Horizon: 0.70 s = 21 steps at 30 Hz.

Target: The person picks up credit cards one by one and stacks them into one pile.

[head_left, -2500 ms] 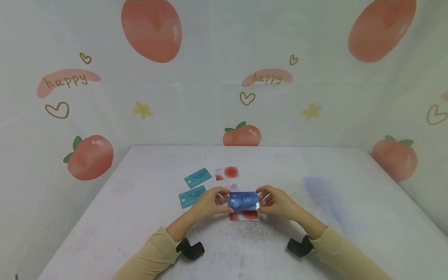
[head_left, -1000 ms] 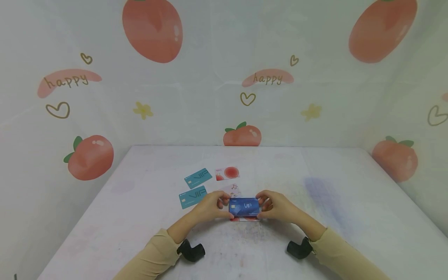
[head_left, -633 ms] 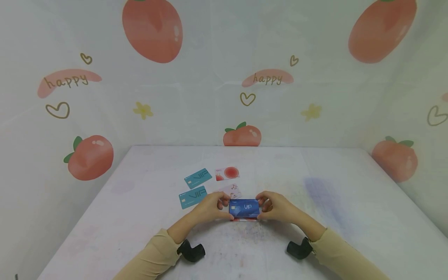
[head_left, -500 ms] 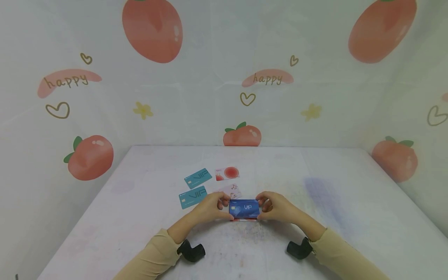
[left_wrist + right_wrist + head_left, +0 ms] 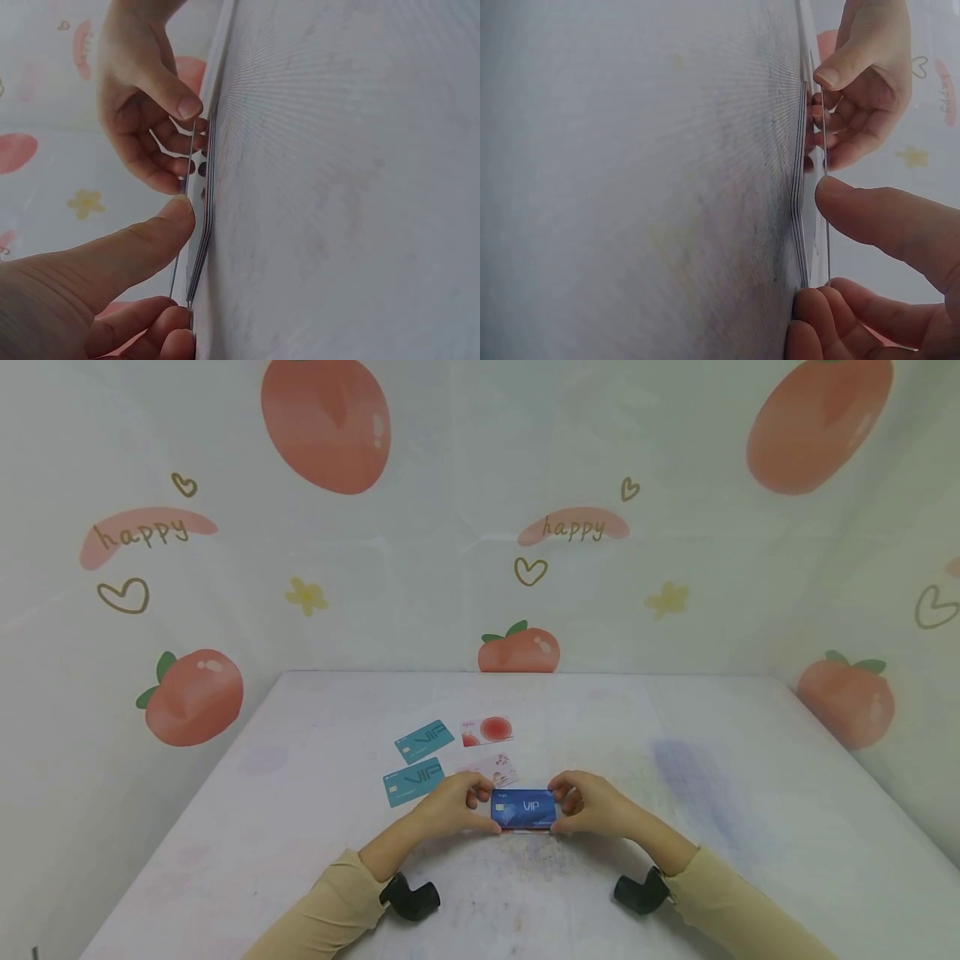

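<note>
Blue card point(image 5: 522, 810) now lower, between pinching left hand point(image 5: 448, 805) and right hand point(image 5: 598, 805), stack point(image 5: 796, 187) beneath mostly hidden.

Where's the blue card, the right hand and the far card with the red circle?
Blue card point(image 5: 523, 810): head view, middle of its face.
Right hand point(image 5: 599, 801): head view, back of the hand.
Red-circle card point(image 5: 487, 732): head view, middle of its face.
</note>
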Motion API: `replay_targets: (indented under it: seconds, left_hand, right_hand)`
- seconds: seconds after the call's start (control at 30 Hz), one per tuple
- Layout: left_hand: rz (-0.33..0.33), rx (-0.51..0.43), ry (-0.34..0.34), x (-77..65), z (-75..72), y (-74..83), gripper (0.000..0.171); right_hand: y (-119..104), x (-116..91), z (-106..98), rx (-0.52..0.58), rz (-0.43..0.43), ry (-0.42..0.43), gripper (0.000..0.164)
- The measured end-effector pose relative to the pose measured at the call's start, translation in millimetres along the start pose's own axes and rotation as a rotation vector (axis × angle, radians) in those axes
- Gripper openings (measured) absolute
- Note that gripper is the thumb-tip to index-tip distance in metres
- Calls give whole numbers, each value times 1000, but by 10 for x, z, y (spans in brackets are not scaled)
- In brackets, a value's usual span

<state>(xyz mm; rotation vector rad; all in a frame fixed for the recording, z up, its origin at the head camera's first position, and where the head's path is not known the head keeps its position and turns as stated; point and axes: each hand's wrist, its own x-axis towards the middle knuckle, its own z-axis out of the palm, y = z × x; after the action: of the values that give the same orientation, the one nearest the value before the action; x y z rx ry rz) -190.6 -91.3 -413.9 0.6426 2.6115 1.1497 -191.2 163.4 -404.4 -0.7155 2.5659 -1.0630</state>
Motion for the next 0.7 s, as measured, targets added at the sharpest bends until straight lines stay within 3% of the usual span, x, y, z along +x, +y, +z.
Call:
replay_targets:
  seconds: [0.7]
  left_hand:
    - [28, 41, -5, -15, 3, 8, 53]
  right_hand:
    - [-75, -19, 5, -31, 33, -6, 48]
